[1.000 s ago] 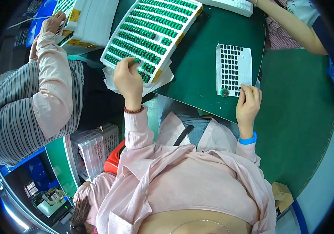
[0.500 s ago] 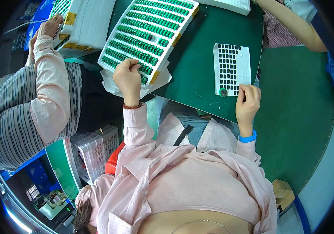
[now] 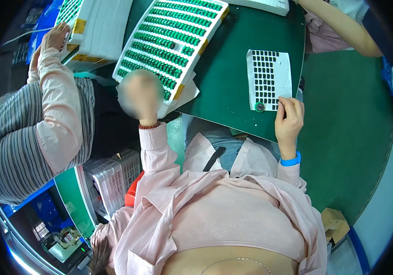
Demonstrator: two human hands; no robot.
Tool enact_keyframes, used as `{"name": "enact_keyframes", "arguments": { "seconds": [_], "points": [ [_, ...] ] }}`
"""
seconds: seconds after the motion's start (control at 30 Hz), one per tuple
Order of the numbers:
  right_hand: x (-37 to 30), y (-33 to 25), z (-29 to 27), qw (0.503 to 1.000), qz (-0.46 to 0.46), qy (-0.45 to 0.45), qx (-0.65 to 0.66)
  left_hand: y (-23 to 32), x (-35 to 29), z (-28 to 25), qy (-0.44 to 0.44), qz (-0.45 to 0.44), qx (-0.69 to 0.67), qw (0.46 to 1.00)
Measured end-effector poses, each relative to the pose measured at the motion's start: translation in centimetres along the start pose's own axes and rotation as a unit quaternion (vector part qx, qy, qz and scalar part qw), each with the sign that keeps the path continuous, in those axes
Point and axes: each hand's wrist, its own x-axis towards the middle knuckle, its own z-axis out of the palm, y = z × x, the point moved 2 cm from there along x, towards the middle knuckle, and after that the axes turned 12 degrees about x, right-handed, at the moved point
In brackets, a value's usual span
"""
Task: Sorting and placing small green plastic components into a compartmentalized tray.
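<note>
My left hand (image 3: 140, 94) is over the near left end of a white foam tray (image 3: 164, 109) filled with rows of small green ring-shaped parts (image 3: 171, 56). A blur covers its fingers, so whatever they hold is hidden. At the near right corner of a white sheet (image 3: 284, 73), my right hand (image 3: 290, 114) has thumb and fingertips pinched together. What lies in that pinch is too small to make out. Columns of small black pads (image 3: 264, 75) cover much of the sheet. One green round part with a dark centre (image 3: 259, 107) rests at its near left corner.
White foam boxes (image 3: 102, 32) stand at the left, where a co-worker's hand (image 3: 56, 37) touches green parts. Another person's arm (image 3: 343, 25) reaches in at far right. A second white tray (image 3: 269, 5) sits at the table's far side. The green table (image 3: 224, 103) has a curved edge.
My left hand has drawn back from the rows of green parts toward the tray's near left edge. My right hand stays at the sheet's corner. The whole view has shifted slightly.
</note>
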Motion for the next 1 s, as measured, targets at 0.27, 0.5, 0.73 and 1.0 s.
{"name": "enact_keyframes", "arguments": {
  "seconds": [0.27, 0.5, 0.73, 1.0],
  "points": [
    [0.2, 0.0, 0.5, 0.999, 0.006, 0.022, 0.034, -1.1, 1.5, 0.4, -0.050, -0.051, 0.068, 0.995],
    [-0.1, -0.1, 0.2, 1.000, -0.009, 0.012, 0.014, 2.4, -0.4, -2.8, -0.020, -0.157, -0.270, 0.950],
    [0.9, -1.0, 0.2, 0.997, 0.060, -0.045, -0.001, 9.9, -6.9, -1.9, -0.304, -0.252, -0.663, 0.636],
    [0.3, -6.5, 2.9, 0.789, 0.345, -0.163, 0.482, 14.9, -10.2, -2.1, -0.371, -0.310, -0.678, 0.554]
  ]
}}
